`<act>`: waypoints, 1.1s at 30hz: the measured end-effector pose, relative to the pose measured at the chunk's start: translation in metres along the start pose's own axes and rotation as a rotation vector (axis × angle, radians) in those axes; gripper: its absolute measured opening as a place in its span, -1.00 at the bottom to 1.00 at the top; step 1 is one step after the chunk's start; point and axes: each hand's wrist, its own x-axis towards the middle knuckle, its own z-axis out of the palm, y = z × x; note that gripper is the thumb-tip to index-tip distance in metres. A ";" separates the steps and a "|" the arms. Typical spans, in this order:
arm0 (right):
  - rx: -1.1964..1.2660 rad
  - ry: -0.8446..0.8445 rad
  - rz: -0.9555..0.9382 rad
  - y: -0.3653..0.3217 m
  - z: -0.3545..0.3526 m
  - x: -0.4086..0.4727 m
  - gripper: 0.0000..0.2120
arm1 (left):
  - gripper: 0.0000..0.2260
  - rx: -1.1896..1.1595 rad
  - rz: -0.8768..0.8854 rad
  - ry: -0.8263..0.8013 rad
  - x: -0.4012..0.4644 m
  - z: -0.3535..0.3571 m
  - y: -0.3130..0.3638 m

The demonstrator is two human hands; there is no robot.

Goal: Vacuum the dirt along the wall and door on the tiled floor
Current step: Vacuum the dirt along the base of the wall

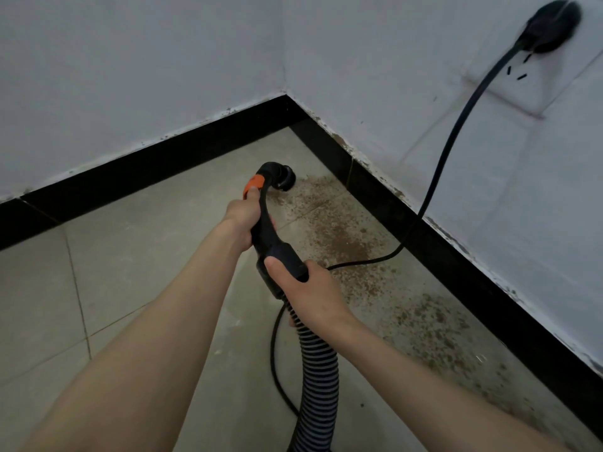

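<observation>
I am looking down at a corner of a room, where two pale grey walls (pixel 391 76) are meeting above a black skirting strip (pixel 156 164) near the centre top of the frame. My two bare forearms are reaching in from the bottom edge.

In the middle of the frame I am holding a black curved plastic vacuum handle with an orange switch (pixel 264 216). My left hand (pixel 243 220) is wrapping round the upper grip, its thumb lying against the orange part. My right hand (pixel 313 288) is clamping the thick black collar lower down, where the ribbed black-and-grey flexible hose (pixel 318 370) is joining and trailing away to the bottom centre. The round black nozzle end (pixel 287 181) is hovering at or just above the beige tiled floor (pixel 137 262), at the upper edge of a brown scatter of dirt (pixel 346 243) running along the right wall toward the lower right.

A thin black power cable (pixel 456 132) is dropping from a black plug in a white wall socket (pixel 551 27), upper right, and looping across the dirt behind my right hand.

The handle looks rigid and light, easy to steer from these two grips. The hose looks soft and springy, likely to drag and tug, so holding the stiff collar seems wise. The loose cable could snag the nozzle.
</observation>
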 end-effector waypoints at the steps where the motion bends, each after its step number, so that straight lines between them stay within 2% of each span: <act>1: -0.003 0.007 0.003 0.002 -0.003 0.000 -0.56 | -0.62 0.000 0.003 0.001 -0.001 0.004 -0.001; 12: -0.026 0.100 0.037 0.027 -0.040 0.010 -0.57 | -0.52 0.038 0.053 0.042 0.000 0.048 -0.018; 17: -0.086 0.141 0.049 0.035 -0.048 0.017 -0.44 | -0.53 0.029 0.061 0.013 0.004 0.063 -0.018; 24: -0.048 0.184 0.040 0.039 -0.049 0.011 -0.49 | -0.51 0.063 0.053 -0.085 0.003 0.076 -0.016; 33: -0.047 0.170 0.020 0.024 -0.039 0.006 -0.52 | -0.52 0.045 0.058 -0.073 0.004 0.060 -0.008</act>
